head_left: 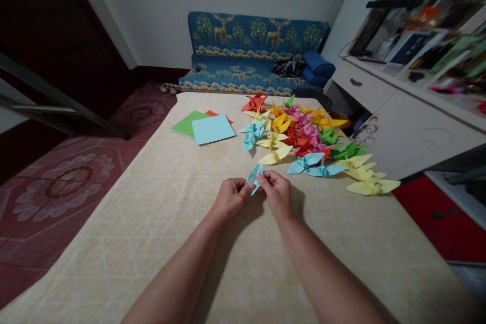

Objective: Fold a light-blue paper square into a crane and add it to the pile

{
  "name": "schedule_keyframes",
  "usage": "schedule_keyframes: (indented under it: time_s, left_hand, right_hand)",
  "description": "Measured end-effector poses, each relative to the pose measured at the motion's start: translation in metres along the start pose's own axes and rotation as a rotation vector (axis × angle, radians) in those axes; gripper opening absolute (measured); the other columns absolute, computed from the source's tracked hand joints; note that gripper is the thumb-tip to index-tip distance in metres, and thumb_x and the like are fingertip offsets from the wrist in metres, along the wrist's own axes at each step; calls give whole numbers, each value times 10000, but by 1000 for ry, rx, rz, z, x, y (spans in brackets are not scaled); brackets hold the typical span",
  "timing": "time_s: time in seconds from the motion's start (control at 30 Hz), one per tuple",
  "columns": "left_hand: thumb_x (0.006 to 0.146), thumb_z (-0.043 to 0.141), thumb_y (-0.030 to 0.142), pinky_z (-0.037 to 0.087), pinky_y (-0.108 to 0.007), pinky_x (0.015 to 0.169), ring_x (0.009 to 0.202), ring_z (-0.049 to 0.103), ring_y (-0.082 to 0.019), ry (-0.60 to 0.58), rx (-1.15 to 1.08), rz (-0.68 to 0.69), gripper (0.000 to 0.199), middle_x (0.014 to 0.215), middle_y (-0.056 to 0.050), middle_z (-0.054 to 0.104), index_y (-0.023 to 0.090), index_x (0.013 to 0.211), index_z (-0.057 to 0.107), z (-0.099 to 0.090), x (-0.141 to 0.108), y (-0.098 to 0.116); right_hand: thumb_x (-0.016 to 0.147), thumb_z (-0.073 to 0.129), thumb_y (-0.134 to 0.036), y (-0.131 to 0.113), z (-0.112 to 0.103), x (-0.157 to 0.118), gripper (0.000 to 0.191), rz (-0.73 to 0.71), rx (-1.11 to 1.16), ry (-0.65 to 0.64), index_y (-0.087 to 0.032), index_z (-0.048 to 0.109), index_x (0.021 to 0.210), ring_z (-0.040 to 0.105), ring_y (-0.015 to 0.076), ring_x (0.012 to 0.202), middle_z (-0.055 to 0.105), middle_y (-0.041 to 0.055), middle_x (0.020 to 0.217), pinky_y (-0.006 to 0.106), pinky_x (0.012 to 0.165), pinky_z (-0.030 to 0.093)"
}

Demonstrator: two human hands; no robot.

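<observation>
Between my two hands is a piece of light-blue folded paper, narrow and pointed at its upper and lower ends. My left hand pinches its lower left side between thumb and fingers. On the opposite side my right hand grips it, with the thumb lying on the front of the paper. The fingertips behind the paper are partly hidden. Just beyond the hands lies a pale yellow paper crane. Light-blue paper cranes rest to the right of my right hand.
Many coloured paper cranes crowd the table's far right. Flat square sheets, light blue, green and red, overlap at the far left. A patterned cloth covers the table. Behind stands a blue sofa; a white cabinet flanks the right.
</observation>
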State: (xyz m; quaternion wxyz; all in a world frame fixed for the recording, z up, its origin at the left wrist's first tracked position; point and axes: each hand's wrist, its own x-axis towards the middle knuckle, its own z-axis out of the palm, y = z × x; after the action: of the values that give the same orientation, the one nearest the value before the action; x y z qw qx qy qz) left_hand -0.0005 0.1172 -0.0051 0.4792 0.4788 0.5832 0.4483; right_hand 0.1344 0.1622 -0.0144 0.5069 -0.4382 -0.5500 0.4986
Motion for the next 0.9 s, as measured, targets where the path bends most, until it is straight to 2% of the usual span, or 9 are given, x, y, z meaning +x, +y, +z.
schedule_keyframes:
  time_s: [0.17,0.27,0.37,0.47,0.73,0.9]
  left_hand:
    - [850,576,515,245,-210,443,433,375,-71,10,68,62,468,458,36,461,154,558,517,3,-3,2]
    - [767,686,528,274,-204,457,460,416,-79,104,36,90,438,491,24,516,146,596,558,6,0,1]
    - [657,785,510,297,-202,449,452,444,-85,153,-98,51,419,512,8,565,137,619,601,7,4,-1]
    - [636,794,514,294,-204,436,426,438,-82,153,-196,12,425,484,1,563,127,582,626,6,5,1]
    - [693,733,533,285,-206,420,408,437,-87,115,-196,10,442,454,1,544,122,557,645,4,2,4]
    - [722,707,568,334,-207,457,471,450,-95,87,-220,25,457,536,-6,577,117,652,688,3,3,4]
  right_hand:
    - [741,686,-385,-2,1,-1,233,-5,-2,29,-171,615,680,533,126,504,602,-13,584,237,491,432]
    - [736,695,-377,-4,1,-3,225,-8,-12,52,-182,606,669,544,130,508,598,-17,562,230,478,429]
    - [721,711,-383,-5,2,-4,233,10,-5,35,-190,597,656,573,139,497,609,-14,549,236,472,458]
    - [719,724,-407,-5,2,-4,263,43,18,-10,-191,588,656,608,152,481,636,-6,561,245,462,485]
    - [754,712,-404,-1,0,-4,262,60,35,-48,-182,595,678,620,150,470,636,-7,557,231,450,473]
    - [771,694,-416,-1,-3,-4,260,19,31,-51,-187,601,691,596,147,502,626,-10,576,251,503,491]
